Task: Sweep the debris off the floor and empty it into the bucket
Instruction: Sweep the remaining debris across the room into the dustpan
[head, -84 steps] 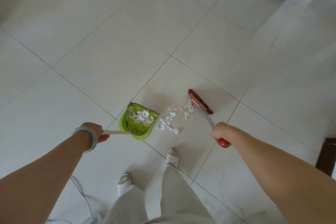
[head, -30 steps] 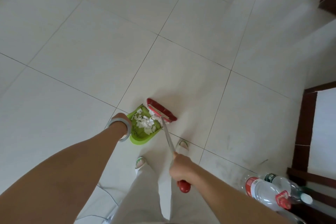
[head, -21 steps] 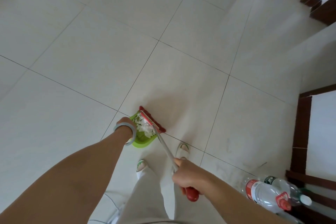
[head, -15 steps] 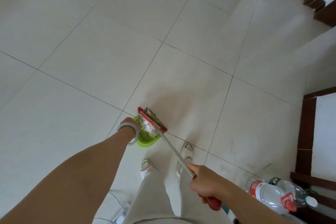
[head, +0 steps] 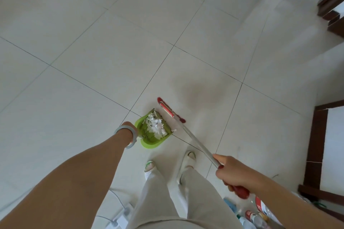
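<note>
Right hand (head: pixel 235 172) is closed around the red grip of the red-headed broom with a silver metal shaft (head: pixel 193 138); the shaft runs up and left to the broom head, which rests against the far right edge of the dustpan. Left hand (head: pixel 130 126) is largely hidden behind its wrist, which carries a pale grey bangle (head: pixel 126 136); whether the fingers are clenched cannot be told, but the hand sits at the near left rim of the lime-green plastic dustpan (head: pixel 152 140). White shredded paper debris (head: pixel 155 126) lies piled inside the dustpan, between the two hands. The white tiled floor (head: pixel 111 52) is open ahead and to the left. Dark brown wooden frames (head: pixel 314 147) border the right side. Clear plastic bottles with red caps (head: pixel 255 217) lie at the lower right, and a white cable with adapter (head: pixel 119 217) lies at the lower left, beside the light trouser legs (head: pixel 167 197).
</note>
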